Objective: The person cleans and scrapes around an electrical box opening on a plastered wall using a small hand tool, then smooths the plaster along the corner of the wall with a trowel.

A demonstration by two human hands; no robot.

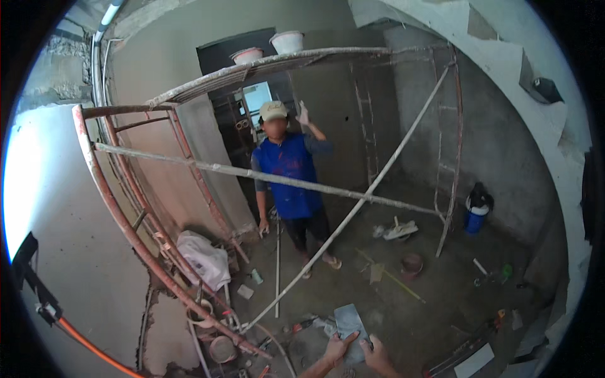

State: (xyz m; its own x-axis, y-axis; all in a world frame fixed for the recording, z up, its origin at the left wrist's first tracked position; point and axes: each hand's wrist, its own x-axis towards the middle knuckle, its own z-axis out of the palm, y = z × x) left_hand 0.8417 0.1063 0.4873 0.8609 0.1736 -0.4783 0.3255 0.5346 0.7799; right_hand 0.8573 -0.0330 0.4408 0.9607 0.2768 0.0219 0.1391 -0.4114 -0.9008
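Nearest the lens, both hands at the lower edge: left hand (pixel 337 348) and right hand (pixel 377 356), side by side, each laid against a flat grey trowel-like plate (pixel 350 322) held low over the floor (pixel 441 283). Left fingers (pixel 346 340) spread and resting on the plate's lower left edge; right fingers curled around its lower right side, seemingly on a handle, though how tightly closed cannot be told. Beyond the fingers and filling most of the view, a rusty scaffold frame (pixel 126 208) with a long diagonal brace (pixel 353 208) crossing up to the right and a plaster-crusted plank (pixel 271 66) on top. Up on that plank, far above the fingers, two pale buckets (pixel 287 41). Straight ahead of the fingers, behind the brace, a person in a blue vest (pixel 288 183) and a light cap, one hand raised. Left of the fingers, a white sack (pixel 205 258) slumped against the frame's foot. Far right of the fingers, against the grey wall, a blue container (pixel 476 211). Ahead and right of the fingers, a small round reddish bowl (pixel 412 263) on the floor amid scraps.
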